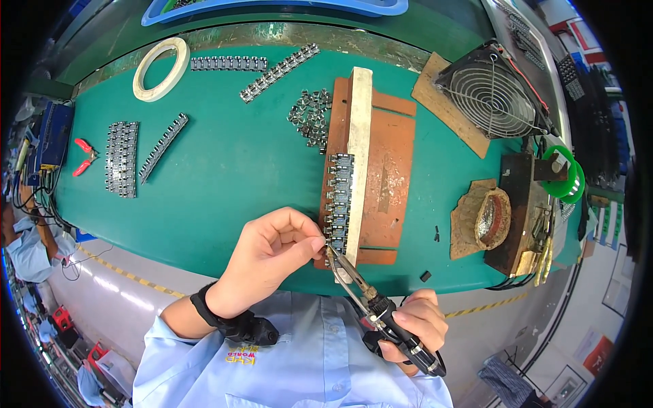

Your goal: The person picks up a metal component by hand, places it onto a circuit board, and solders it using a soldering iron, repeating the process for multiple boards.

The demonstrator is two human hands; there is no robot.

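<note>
My left hand (272, 248) is closed, thumb and forefinger pinched at the near end of a row of small black components (339, 197). What sits between those fingertips is too small to make out. My right hand (423, 323) is wrapped round the black handle of a soldering iron (408, 340). Its tip slants up and left to the same near end of the row, close to my left fingertips. The row stands along the left side of a pale bar (360, 102), which lies on a brown board (389, 183).
Left of the board lie loose small metal parts (311, 115), component strips (122, 160), red-handled cutters (85, 158) and a tape roll (162, 92). At right stand a fan (493, 95), a cleaning dish (492, 217) and a green spool (575, 180). A blue tray (272, 17) is behind.
</note>
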